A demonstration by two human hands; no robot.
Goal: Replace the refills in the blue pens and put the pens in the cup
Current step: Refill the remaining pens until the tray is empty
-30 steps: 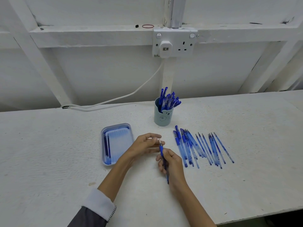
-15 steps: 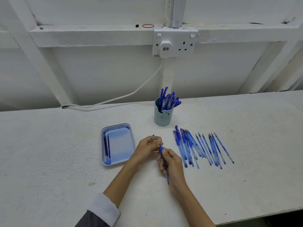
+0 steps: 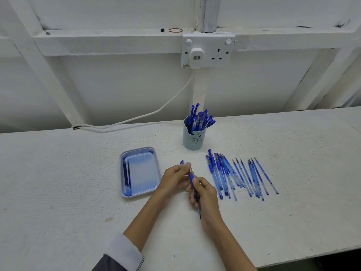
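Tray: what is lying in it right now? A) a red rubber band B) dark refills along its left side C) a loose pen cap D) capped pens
B: dark refills lie along the left wall of the tray, and nothing else shows in it.

No legible word, brand, number or sign appears anywhere in the view. The pale blue cup (image 3: 193,140), standing at the far middle of the tabletop (image 3: 58,182), carries only a drawn cartoon face, without lettering. A small sticker (image 3: 185,65) at the lower left corner of the white double wall socket (image 3: 216,45) bears print too small to read. A small dark mark on the face of the white plug (image 3: 197,57), seated in the socket's left outlet, is equally indecipherable. Any printing on the barrels of the blue pens (image 3: 220,173) lying on the tabletop, near and right of the cup, is too blurred to make out.
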